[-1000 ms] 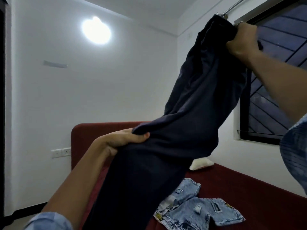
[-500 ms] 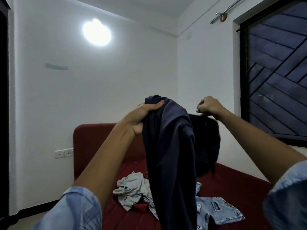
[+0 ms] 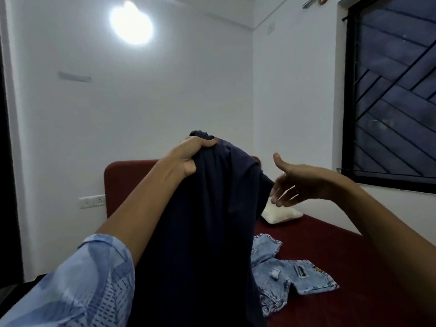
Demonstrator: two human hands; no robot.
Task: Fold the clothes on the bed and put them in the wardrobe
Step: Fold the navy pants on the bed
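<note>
The left hand (image 3: 188, 156) grips the bunched top of a dark navy garment (image 3: 207, 232) and lifts it clear of the bed (image 3: 354, 267), probably so the soft, matte cloth can hang in long vertical folds and straighten under its own weight before folding. The right hand (image 3: 292, 182) is released, fingers spread and thumb up just beside the garment's right edge, seemingly ready to catch that side. Below, pale, distressed denim shorts (image 3: 290, 274) lie rumpled on the deep red bed cover near a small white pillow (image 3: 280, 214); no wardrobe is in view.
</note>
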